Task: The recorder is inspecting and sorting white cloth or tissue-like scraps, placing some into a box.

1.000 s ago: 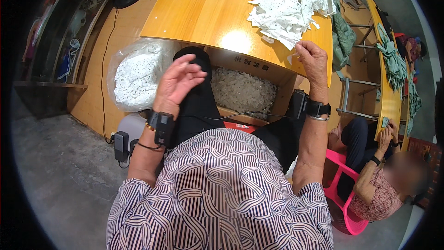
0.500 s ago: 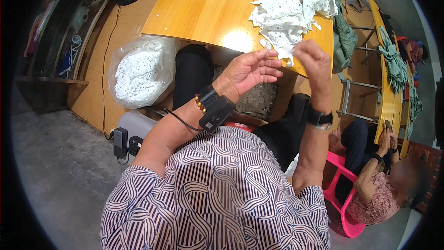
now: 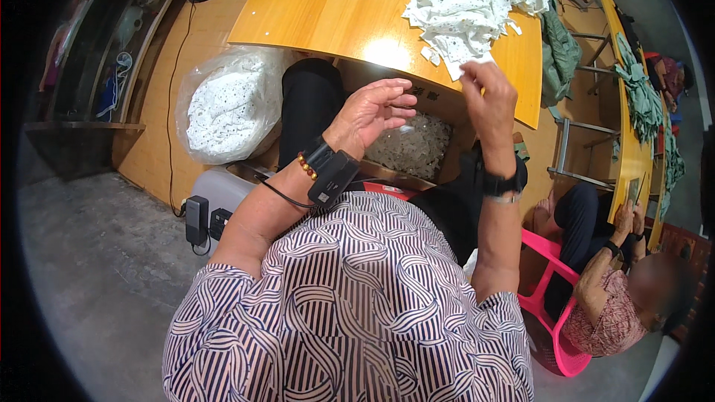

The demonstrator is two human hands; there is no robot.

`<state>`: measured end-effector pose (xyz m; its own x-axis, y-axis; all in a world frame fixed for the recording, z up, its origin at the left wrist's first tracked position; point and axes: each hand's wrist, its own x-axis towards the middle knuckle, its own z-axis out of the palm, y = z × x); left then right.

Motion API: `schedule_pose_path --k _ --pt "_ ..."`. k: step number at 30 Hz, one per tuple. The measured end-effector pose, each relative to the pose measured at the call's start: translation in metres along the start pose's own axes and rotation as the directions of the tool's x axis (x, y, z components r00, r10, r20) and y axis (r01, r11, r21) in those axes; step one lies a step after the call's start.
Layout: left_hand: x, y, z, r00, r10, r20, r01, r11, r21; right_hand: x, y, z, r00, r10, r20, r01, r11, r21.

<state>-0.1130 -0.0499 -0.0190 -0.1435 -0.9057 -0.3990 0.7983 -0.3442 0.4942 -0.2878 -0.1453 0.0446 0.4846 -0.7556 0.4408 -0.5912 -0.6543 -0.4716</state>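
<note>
Near the left knee of the person sits a clear plastic bag (image 3: 273,78), filled with white spotted cloth (image 3: 223,113). To the right of it, the left hand (image 3: 370,115) hangs in the air with its fingers loosely bent and nothing seen in them; it has just drawn back from the right hand. Below is a carton (image 3: 463,136) of small pale scraps (image 3: 410,150). Farther right, the heap of spotted pieces (image 3: 468,15) lies on the worktop (image 3: 320,7), and at its near corner the right hand (image 3: 490,100) pinches its fingers together; whether cloth is between them, I cannot tell. So the right hand, I judge, now works this corner alone.
</note>
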Motion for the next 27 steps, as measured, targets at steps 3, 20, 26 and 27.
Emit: schedule_pose_path --k 3,20,26,27 --pt "-0.004 -0.001 0.006 0.998 0.047 -0.031 -0.044 0.994 0.096 0.024 0.024 0.013 1.000 -0.010 -0.030 0.007 0.996 -0.084" --pt "0.054 0.002 0.050 0.947 0.027 0.320 0.010 0.994 -0.113 0.072 0.039 0.021 0.994 0.015 -0.110 -0.036 0.981 -0.192" --pt "0.080 0.013 0.060 0.961 -0.006 0.275 0.032 0.995 -0.091 0.104 0.042 -0.011 0.994 -0.062 -0.093 0.038 0.970 -0.241" --pt "0.084 0.018 0.059 0.942 0.040 0.333 -0.006 0.995 -0.104 0.108 0.039 -0.022 0.982 -0.144 -0.119 0.125 0.980 -0.155"
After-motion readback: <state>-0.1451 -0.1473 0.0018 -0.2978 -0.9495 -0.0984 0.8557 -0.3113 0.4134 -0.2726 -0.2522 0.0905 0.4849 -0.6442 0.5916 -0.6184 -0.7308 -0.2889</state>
